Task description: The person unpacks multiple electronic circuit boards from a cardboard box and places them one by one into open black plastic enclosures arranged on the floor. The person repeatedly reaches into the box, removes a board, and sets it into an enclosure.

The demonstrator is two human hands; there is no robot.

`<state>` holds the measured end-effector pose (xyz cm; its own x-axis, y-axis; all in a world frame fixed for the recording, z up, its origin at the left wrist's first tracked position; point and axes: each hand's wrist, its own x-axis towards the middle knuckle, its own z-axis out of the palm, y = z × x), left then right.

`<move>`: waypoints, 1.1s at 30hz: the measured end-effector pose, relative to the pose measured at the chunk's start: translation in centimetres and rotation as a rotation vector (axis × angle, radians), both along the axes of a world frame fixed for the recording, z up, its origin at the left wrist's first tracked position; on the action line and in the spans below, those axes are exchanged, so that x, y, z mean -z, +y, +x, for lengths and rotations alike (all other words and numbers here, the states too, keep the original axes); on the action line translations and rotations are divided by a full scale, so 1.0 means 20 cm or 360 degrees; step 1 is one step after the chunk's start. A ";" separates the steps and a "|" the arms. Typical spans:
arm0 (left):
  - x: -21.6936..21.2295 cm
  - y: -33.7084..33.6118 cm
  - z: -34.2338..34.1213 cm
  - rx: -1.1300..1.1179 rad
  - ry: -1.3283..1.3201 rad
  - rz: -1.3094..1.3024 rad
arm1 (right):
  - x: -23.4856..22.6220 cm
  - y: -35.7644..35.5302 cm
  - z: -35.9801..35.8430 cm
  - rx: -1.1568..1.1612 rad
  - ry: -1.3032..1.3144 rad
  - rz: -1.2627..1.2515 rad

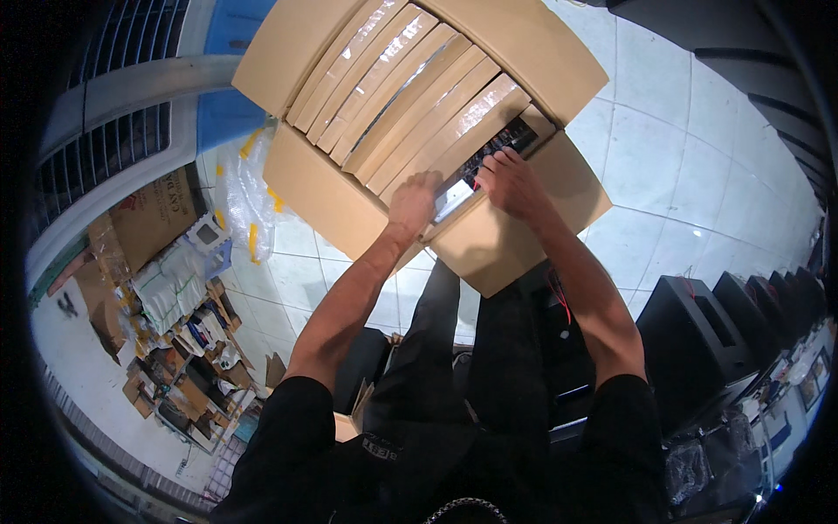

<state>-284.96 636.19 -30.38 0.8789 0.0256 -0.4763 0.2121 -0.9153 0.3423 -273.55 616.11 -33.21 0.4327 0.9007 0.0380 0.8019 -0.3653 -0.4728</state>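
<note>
A large open cardboard box (524,240) stands in front of me with its flaps spread outward. Several flat brown cartons (410,109) are packed upright in it, side by side. In the slot nearest me sits a dark circuit board (512,138) with a silver-white part at its left end. My right hand (511,185) is closed over the board's near edge, fingers curled, with a bit of red beside them. My left hand (415,203) grips around the board's left end, against the neighbouring carton; its fingertips are partly hidden.
Bubble wrap with yellow tape (244,196) lies on the tiled floor to the left. Shelves of mixed goods (188,349) stand at the lower left. Black speaker-like cabinets (694,349) line the right side. A thin red wire (559,297) hangs near my right forearm.
</note>
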 end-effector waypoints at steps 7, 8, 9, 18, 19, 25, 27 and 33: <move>0.13 -0.21 0.02 -0.0015 0.0476 0.0044 | 0.15 0.05 -0.05 0.0840 0.0303 -0.0466; 0.11 -0.21 0.02 -0.0076 0.0406 0.0133 | 0.06 0.13 -0.03 0.0979 0.0387 -0.0403; 0.13 -0.19 0.02 -0.0075 0.0434 0.0169 | 0.00 0.18 0.00 0.1123 0.0454 -0.0339; 0.54 -0.05 -0.21 0.0269 0.0346 0.0468 | 0.36 0.28 0.28 0.0447 -0.0038 -0.1161; 0.47 -0.06 -0.17 0.0356 0.0434 0.0450 | 0.37 0.25 0.28 0.0373 -0.0139 -0.1215; 0.57 -0.02 -0.31 0.0415 0.0219 0.0666 | 0.26 0.20 0.22 0.0313 -0.0868 -0.1360; 0.60 -0.05 -0.32 0.0182 0.0287 0.0484 | 0.30 0.18 0.27 0.0309 -0.0907 -0.1402; 0.56 0.04 -0.43 0.0219 0.0387 0.0495 | 0.35 0.20 0.41 -0.0023 -0.0258 -0.1569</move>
